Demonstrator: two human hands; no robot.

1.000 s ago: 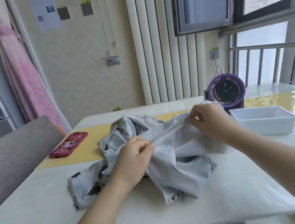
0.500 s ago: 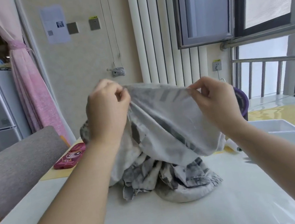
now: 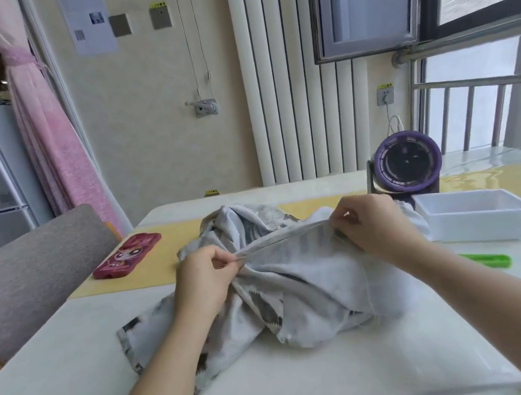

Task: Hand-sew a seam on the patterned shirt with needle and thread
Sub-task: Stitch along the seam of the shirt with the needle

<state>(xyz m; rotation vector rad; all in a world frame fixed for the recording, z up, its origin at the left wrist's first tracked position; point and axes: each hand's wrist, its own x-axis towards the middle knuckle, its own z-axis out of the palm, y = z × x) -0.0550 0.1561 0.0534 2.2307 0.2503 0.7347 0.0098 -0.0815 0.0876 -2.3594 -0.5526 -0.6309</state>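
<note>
The patterned shirt (image 3: 303, 290), pale grey with dark marks, lies bunched on the white table (image 3: 76, 386). My left hand (image 3: 202, 282) pinches one end of a folded edge of the shirt. My right hand (image 3: 372, 226) pinches the other end, and the edge runs taut between them just above the heap. No needle or thread shows in the view.
A red phone case (image 3: 127, 255) lies on the yellow mat at the left. A white plastic tray (image 3: 475, 218) stands at the right, with a purple fan (image 3: 407, 171) behind it. A green tool (image 3: 492, 259) lies near my right forearm. A grey chair back (image 3: 21, 267) stands left.
Both hands lifted the shirt high off the table half a second ago. They have now come back down, and the shirt rests on the table with its edge stretched between them.
</note>
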